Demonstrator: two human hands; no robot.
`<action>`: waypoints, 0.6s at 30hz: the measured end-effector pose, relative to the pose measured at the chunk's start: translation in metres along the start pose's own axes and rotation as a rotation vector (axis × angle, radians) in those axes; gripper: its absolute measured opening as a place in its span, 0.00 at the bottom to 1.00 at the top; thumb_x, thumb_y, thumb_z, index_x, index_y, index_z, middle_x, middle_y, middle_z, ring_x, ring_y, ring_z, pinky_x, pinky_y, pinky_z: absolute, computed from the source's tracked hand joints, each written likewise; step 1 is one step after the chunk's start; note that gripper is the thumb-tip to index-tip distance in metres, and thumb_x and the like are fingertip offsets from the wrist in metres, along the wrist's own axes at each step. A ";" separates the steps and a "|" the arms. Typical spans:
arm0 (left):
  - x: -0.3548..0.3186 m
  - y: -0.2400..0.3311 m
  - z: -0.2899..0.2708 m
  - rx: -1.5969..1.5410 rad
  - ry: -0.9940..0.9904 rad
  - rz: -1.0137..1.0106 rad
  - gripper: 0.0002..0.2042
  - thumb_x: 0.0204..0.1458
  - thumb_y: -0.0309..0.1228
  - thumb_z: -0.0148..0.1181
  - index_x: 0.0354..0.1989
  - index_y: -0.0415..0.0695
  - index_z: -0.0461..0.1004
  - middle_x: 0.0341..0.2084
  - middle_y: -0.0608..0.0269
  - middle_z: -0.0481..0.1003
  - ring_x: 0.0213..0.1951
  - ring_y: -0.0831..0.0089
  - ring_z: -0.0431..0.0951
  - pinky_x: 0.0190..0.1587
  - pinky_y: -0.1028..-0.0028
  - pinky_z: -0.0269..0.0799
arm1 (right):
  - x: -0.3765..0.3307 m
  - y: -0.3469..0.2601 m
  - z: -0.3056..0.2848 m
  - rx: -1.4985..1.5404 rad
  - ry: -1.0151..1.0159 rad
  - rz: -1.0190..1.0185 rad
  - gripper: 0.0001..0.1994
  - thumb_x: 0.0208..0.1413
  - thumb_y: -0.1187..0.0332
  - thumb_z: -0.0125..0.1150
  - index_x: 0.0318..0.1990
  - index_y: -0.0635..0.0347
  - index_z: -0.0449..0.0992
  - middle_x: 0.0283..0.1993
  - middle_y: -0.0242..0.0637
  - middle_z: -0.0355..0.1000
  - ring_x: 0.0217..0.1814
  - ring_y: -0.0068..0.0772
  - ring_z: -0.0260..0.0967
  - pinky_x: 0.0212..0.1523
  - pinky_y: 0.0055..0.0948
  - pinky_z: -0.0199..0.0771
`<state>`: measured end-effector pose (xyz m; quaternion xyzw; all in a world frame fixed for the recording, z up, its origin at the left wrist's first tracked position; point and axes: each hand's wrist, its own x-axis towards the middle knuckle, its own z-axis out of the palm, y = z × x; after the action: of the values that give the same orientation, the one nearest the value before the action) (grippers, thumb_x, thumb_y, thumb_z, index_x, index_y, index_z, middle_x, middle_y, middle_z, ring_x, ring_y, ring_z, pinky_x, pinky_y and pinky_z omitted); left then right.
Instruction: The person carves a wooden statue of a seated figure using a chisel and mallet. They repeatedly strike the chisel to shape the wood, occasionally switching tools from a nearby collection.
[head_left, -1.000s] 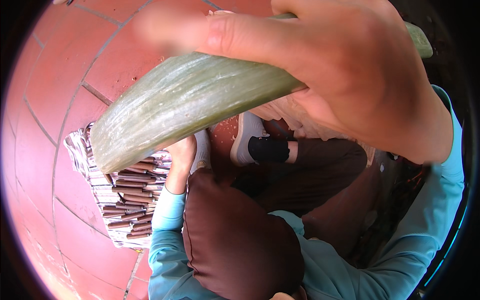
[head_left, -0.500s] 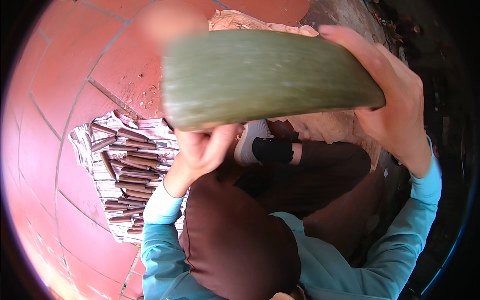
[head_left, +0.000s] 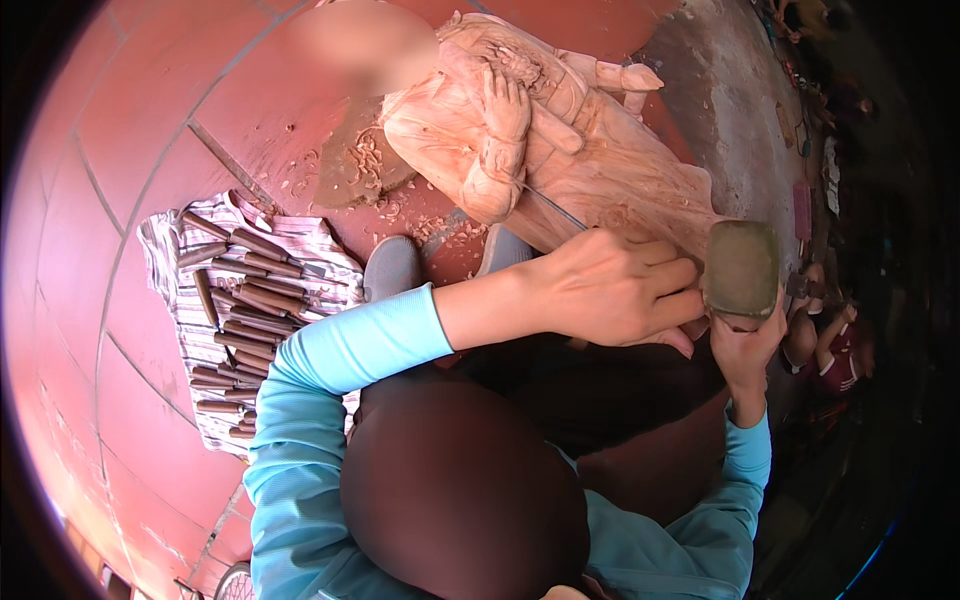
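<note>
My left hand (head_left: pixel 625 290) is closed, fingers curled, over the lower side of a carved wooden figure (head_left: pixel 640 165). A thin metal chisel shank (head_left: pixel 555 207) runs out of it to the figure's sleeve; the handle is hidden in my grip. Just to the right, my right hand (head_left: pixel 742 350) is wrapped round a dull green mallet (head_left: pixel 742 268), whose rounded square end faces up. The two hands are nearly touching. The figure lies on its back with one carved hand (head_left: pixel 505 105) across its chest. Its head end is blurred.
On the left a striped cloth (head_left: pixel 195 330) bears several wooden-handled chisels (head_left: pixel 265 300). Wood shavings (head_left: pixel 370 160) lie on the red tiles (head_left: pixel 150 130) by the figure. My grey shoes (head_left: pixel 392 268) are close to it. Other people (head_left: pixel 840 350) sit at the dark right edge.
The mallet, held up close to the camera across both hands, is now lower and to the right in my right hand alone. My left hand has moved right and holds the chisel; the figure is uncovered.
</note>
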<state>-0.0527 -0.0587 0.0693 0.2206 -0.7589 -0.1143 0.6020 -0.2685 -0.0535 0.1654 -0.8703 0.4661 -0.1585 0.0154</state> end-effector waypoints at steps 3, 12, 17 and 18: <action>-0.002 -0.008 0.007 0.072 0.034 -0.010 0.16 0.46 0.49 0.60 0.28 0.48 0.70 0.24 0.69 0.67 0.28 0.73 0.72 0.17 0.73 0.65 | -0.026 0.030 0.012 0.071 -0.013 0.050 0.32 0.43 0.78 0.68 0.59 0.67 0.64 0.58 0.48 0.69 0.58 0.44 0.69 0.60 0.36 0.66; 0.005 -0.013 -0.003 0.047 -0.020 -0.018 0.18 0.44 0.47 0.63 0.30 0.44 0.72 0.22 0.67 0.66 0.21 0.70 0.71 0.17 0.71 0.64 | -0.033 0.029 0.024 0.019 0.058 0.026 0.16 0.51 0.75 0.61 0.48 0.64 0.71 0.46 0.40 0.72 0.50 0.42 0.70 0.59 0.36 0.64; 0.008 -0.015 -0.003 0.047 0.050 0.005 0.20 0.44 0.50 0.63 0.34 0.45 0.74 0.19 0.69 0.64 0.18 0.73 0.68 0.16 0.74 0.61 | -0.024 0.028 0.031 -0.071 0.135 0.100 0.06 0.54 0.73 0.59 0.39 0.64 0.74 0.39 0.37 0.73 0.48 0.38 0.70 0.58 0.35 0.63; 0.006 -0.014 -0.005 0.062 0.032 0.009 0.20 0.44 0.50 0.63 0.35 0.45 0.74 0.19 0.70 0.63 0.18 0.74 0.67 0.16 0.75 0.60 | -0.015 0.022 0.021 -0.203 0.044 0.084 0.07 0.54 0.73 0.59 0.39 0.65 0.73 0.37 0.36 0.73 0.47 0.37 0.70 0.58 0.35 0.63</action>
<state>-0.0464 -0.0739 0.0696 0.2376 -0.7532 -0.0845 0.6076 -0.2880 -0.0567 0.1382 -0.8433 0.5161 -0.1290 -0.0764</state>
